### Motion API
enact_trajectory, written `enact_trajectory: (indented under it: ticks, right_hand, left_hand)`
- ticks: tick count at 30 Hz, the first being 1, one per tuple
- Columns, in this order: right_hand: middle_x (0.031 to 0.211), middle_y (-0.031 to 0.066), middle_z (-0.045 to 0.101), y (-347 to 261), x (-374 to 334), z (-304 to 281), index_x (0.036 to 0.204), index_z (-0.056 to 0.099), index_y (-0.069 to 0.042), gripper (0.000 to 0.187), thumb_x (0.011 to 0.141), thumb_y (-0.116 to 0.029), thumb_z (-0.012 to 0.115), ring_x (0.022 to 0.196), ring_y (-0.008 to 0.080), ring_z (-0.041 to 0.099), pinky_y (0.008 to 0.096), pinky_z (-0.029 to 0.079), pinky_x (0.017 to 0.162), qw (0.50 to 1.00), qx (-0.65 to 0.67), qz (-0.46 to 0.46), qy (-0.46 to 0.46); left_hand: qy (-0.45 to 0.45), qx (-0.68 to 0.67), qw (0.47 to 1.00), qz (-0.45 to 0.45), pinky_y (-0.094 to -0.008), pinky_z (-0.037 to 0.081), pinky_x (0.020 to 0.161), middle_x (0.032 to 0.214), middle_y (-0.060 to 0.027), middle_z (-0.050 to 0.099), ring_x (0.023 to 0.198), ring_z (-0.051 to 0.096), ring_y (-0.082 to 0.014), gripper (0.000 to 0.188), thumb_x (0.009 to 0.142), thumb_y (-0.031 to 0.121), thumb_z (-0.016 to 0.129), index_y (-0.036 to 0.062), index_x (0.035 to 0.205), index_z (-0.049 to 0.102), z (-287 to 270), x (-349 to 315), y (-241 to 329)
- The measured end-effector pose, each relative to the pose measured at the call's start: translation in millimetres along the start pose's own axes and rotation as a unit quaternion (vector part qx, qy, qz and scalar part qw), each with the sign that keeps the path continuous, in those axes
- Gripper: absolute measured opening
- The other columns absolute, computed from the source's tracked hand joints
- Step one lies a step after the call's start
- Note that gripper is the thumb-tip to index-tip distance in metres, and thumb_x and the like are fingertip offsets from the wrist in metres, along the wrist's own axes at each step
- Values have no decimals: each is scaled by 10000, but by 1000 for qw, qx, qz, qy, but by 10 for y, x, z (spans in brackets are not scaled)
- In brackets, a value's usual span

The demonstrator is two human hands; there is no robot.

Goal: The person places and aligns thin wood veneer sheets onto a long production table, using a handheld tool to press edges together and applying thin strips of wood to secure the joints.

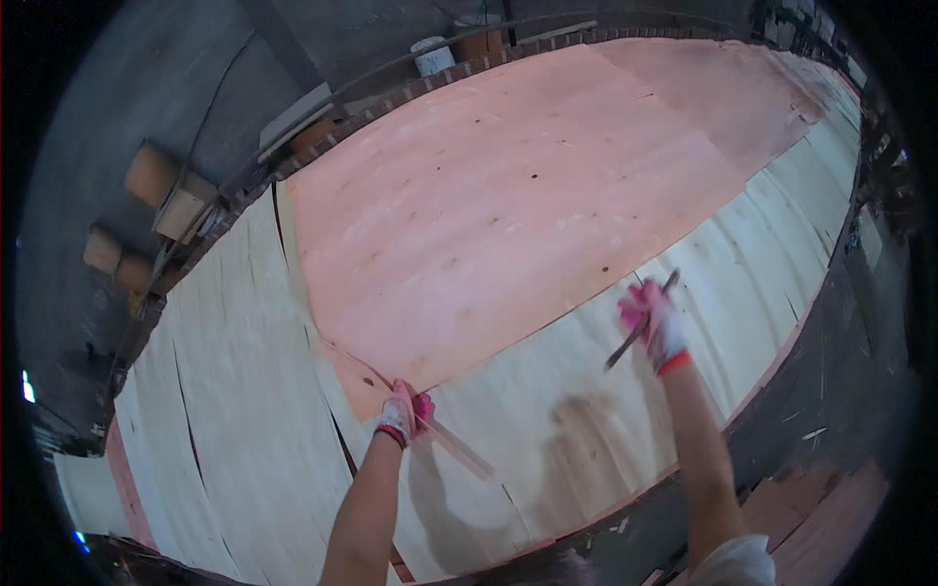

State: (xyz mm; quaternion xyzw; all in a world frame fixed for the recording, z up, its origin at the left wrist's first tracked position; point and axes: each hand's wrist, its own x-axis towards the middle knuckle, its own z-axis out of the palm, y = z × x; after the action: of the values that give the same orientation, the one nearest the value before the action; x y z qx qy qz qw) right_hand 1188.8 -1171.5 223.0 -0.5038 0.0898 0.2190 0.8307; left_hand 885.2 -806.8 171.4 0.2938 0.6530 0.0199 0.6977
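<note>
My left hand [399, 415], in a white and pink work glove, is closed on a long thin wood veneer strip [461, 451]. The strip slants across the lower left corner of a large pinkish veneer sheet [489, 215] and over the pale veneer sheets [576, 410] beside it. To the right, my right hand [659, 320], gloved the same way, grips a slim dark tool [625, 348], possibly a knife; motion blurs it. That hand is over the pale sheets, just beyond the pinkish sheet's near edge. Its fingers are wrapped around the tool's middle.
More pale veneer sheets [230, 391] with dark gaps cover the left side. A white bucket [433, 57] stands behind the far edge, and brown blocks or boxes [186, 212] lie beyond the left edge. Pinkish sheets [811, 508] and scraps are on the floor at lower right.
</note>
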Motion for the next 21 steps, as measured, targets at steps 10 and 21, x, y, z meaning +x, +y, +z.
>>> enact_trajectory:
  ticks: [10,21]
  right_hand:
    - [998,64,647,1613,-4891,-194,1165,569,-42,255,925,-128,562,850,174,635,325,560,697,974,-138,179,-4]
    - [973,29,596,2087,-8187,-386,1182,536,-31,329,891,-164,613,748,115,586,271,532,659,982,-87,98,139]
  left_hand:
    - [-91,292,947,98,-311,397,373,457,-35,485,356,447,-171,701,867,718,335,109,572,516,-1128,-851,42]
    - [-368,383,831,165,-298,547,631,831,-147,683,667,664,-206,334,908,293,582,-33,973,622,-3108,-2921,-2163]
